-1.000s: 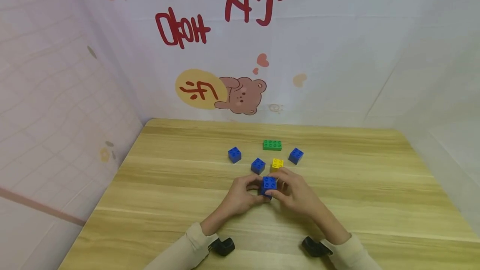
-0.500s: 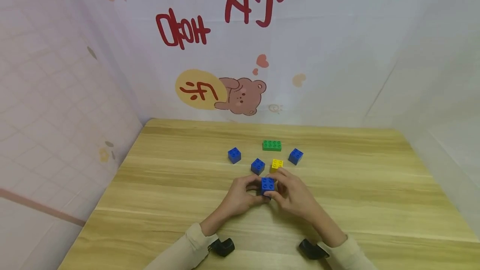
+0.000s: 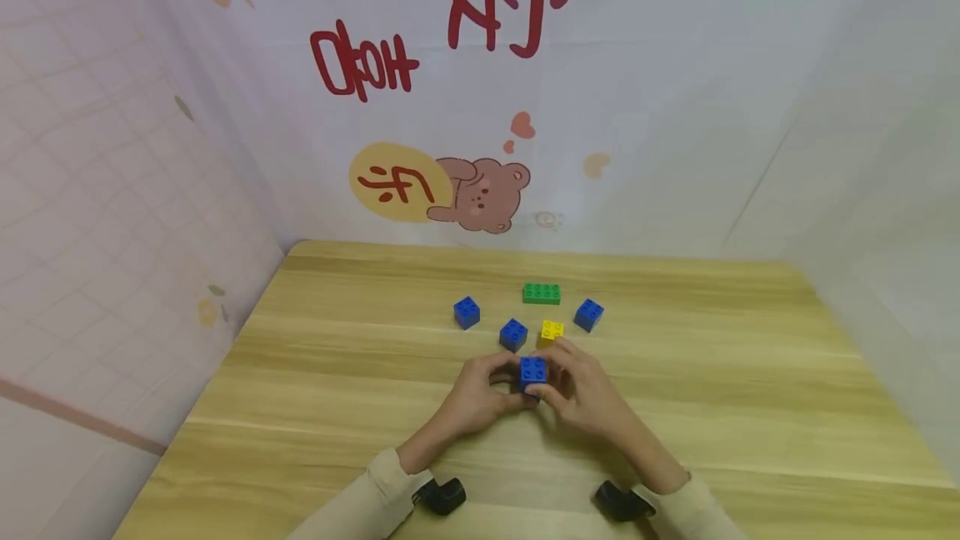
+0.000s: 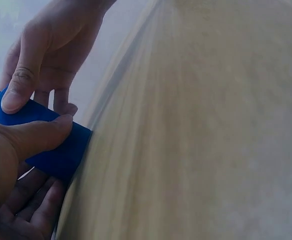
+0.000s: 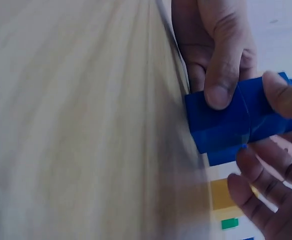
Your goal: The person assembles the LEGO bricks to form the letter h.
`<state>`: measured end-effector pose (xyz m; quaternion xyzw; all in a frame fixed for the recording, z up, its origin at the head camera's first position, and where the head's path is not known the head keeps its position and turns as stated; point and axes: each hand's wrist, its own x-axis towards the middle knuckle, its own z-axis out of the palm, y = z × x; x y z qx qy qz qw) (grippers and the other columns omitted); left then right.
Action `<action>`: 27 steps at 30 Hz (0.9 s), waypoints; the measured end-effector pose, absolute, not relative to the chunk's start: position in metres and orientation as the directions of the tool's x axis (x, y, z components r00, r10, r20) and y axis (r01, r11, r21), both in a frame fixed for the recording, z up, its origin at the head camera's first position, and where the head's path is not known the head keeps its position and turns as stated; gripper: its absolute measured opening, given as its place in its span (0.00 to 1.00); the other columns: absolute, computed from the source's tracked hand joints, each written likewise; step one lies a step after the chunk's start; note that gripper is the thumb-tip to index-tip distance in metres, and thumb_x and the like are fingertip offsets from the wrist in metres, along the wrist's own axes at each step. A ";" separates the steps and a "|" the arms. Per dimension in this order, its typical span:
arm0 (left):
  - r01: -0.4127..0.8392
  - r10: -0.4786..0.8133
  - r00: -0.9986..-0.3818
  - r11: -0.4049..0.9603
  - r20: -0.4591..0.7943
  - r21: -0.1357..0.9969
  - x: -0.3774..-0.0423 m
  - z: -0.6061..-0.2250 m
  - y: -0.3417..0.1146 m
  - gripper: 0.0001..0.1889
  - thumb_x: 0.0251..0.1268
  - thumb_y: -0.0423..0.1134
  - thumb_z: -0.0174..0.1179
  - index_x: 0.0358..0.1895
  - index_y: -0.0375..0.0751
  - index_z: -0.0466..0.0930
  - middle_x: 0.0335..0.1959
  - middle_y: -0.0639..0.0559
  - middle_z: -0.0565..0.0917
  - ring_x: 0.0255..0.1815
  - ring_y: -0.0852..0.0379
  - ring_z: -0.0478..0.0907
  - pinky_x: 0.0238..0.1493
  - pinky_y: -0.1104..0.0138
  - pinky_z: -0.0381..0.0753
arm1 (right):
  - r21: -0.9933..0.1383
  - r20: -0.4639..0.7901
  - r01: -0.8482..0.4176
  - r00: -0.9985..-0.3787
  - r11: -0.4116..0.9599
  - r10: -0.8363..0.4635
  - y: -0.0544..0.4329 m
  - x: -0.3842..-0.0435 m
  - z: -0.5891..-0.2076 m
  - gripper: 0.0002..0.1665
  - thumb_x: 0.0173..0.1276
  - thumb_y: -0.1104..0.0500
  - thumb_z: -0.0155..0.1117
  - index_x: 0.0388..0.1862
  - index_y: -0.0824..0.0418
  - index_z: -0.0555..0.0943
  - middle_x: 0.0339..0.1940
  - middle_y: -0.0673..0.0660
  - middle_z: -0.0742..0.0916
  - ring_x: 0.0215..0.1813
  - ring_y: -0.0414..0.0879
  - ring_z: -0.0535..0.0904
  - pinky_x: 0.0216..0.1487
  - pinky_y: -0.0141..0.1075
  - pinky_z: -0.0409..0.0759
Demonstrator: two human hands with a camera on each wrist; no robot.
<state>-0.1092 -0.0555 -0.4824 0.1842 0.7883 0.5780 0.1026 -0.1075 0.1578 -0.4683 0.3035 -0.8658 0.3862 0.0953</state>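
Two stacked blue blocks (image 3: 533,370): left hand (image 3: 476,396) clamped on lower, right hand (image 3: 589,390) on upper.

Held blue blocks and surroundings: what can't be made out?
Head: lower blue block, mostly hidden by upper blue block and fingers.
Head: yellow block, near side partly hidden by right hand.
Left wrist: where those two held blocks meet, hidden by left hand or lost in dimness.
Right wrist: another blue block, cut off by the bottom edge.
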 end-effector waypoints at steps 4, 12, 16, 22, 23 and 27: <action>0.170 0.414 -0.909 0.266 0.047 0.949 -0.110 -0.483 -0.056 0.18 0.56 0.36 0.77 0.51 0.47 0.85 0.50 0.52 0.88 0.53 0.56 0.87 0.56 0.71 0.85 | -0.665 0.365 -0.561 -0.820 0.493 -0.441 0.160 -0.108 -0.470 0.17 0.67 0.51 0.75 0.53 0.44 0.82 0.42 0.38 0.81 0.40 0.43 0.78 0.40 0.32 0.79; 0.174 0.415 -0.909 0.278 0.046 0.945 -0.110 -0.482 -0.056 0.19 0.56 0.37 0.78 0.50 0.49 0.86 0.50 0.53 0.88 0.53 0.57 0.87 0.55 0.73 0.84 | -0.736 0.311 -0.520 -0.829 0.434 -0.465 0.163 -0.109 -0.470 0.16 0.69 0.51 0.72 0.54 0.44 0.81 0.41 0.43 0.82 0.40 0.44 0.80 0.41 0.36 0.81; 0.169 0.416 -0.909 0.283 0.038 0.944 -0.110 -0.481 -0.056 0.19 0.55 0.39 0.78 0.51 0.49 0.86 0.51 0.53 0.88 0.53 0.56 0.87 0.56 0.72 0.85 | -0.746 0.288 -0.503 -0.834 0.437 -0.470 0.165 -0.109 -0.469 0.16 0.69 0.51 0.72 0.54 0.43 0.81 0.41 0.42 0.82 0.39 0.41 0.80 0.41 0.36 0.82; 0.162 0.443 -0.896 0.296 0.015 0.941 -0.111 -0.479 -0.059 0.22 0.56 0.40 0.79 0.54 0.49 0.84 0.54 0.53 0.87 0.55 0.56 0.86 0.59 0.71 0.84 | -0.715 0.294 -0.533 -0.816 0.452 -0.498 0.167 -0.110 -0.466 0.18 0.68 0.50 0.73 0.55 0.43 0.80 0.42 0.40 0.83 0.40 0.40 0.80 0.43 0.35 0.83; 0.163 0.453 -0.891 0.298 0.011 0.941 -0.111 -0.478 -0.059 0.23 0.56 0.40 0.78 0.55 0.49 0.84 0.54 0.53 0.87 0.56 0.57 0.86 0.59 0.71 0.84 | -0.706 0.302 -0.545 -0.809 0.452 -0.504 0.168 -0.111 -0.466 0.18 0.68 0.51 0.73 0.55 0.43 0.80 0.43 0.40 0.83 0.40 0.41 0.81 0.43 0.35 0.83; 0.171 0.481 -0.876 0.296 0.008 0.940 -0.113 -0.476 -0.063 0.24 0.55 0.39 0.79 0.57 0.48 0.83 0.55 0.52 0.86 0.57 0.55 0.85 0.61 0.69 0.83 | -0.670 0.338 -0.593 -0.779 0.446 -0.528 0.171 -0.112 -0.464 0.19 0.67 0.52 0.74 0.55 0.44 0.80 0.43 0.40 0.84 0.40 0.43 0.82 0.42 0.36 0.84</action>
